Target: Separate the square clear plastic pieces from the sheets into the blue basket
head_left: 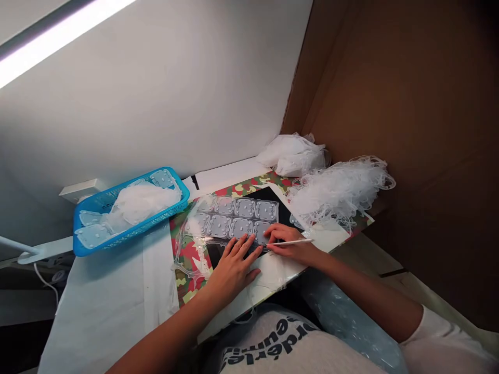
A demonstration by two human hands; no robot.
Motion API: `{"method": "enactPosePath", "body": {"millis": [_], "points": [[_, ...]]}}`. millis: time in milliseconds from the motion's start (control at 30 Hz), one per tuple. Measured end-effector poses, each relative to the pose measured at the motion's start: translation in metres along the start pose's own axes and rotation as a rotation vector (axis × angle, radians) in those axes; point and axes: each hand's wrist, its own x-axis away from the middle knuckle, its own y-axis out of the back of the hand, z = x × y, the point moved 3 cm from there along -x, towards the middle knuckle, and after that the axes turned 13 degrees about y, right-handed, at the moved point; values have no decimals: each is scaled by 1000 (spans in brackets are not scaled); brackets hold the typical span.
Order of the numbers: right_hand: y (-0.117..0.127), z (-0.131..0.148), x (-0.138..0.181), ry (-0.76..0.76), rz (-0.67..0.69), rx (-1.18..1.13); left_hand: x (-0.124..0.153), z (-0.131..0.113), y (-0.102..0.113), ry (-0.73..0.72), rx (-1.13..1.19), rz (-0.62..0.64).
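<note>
A translucent moulded sheet of square pads in two rows lies on a black mat over a camouflage-patterned board. My left hand lies flat on the sheet's near edge, fingers spread, holding it down. My right hand is pinched on a thin white stick tool, its tip at the sheet's lower right pad.
A blue basket at the left holds loose translucent pads and white scrap. A heap of white trimmed strands and a white bag lie at the right. A brown cardboard wall rises on the right; white wall behind.
</note>
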Motion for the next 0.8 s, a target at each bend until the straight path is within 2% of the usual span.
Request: {"method": "enactPosePath", "body": {"millis": [200, 300, 367, 433, 500, 600, 667, 800], "points": [[-3, 3, 1, 38, 78, 99, 0, 1, -4, 17, -3, 16], [-8, 6, 3, 117, 107, 161, 1, 2, -6, 16, 11, -5], [-11, 6, 3, 192, 105, 199, 1, 3, -7, 16, 13, -16], [-6, -1, 1, 165, 49, 175, 1, 2, -6, 26, 14, -19], [13, -17, 0, -11, -140, 132, 1, 1, -5, 37, 12, -12], [51, -50, 7, -299, -576, 90, 1, 0, -2, 47, 11, -3], [70, -71, 15, -373, -781, -16, 1, 0, 1, 40, 14, 0], [96, -93, 29, -435, -1027, -111, 2, 4, 5, 32, 47, 23]]}}
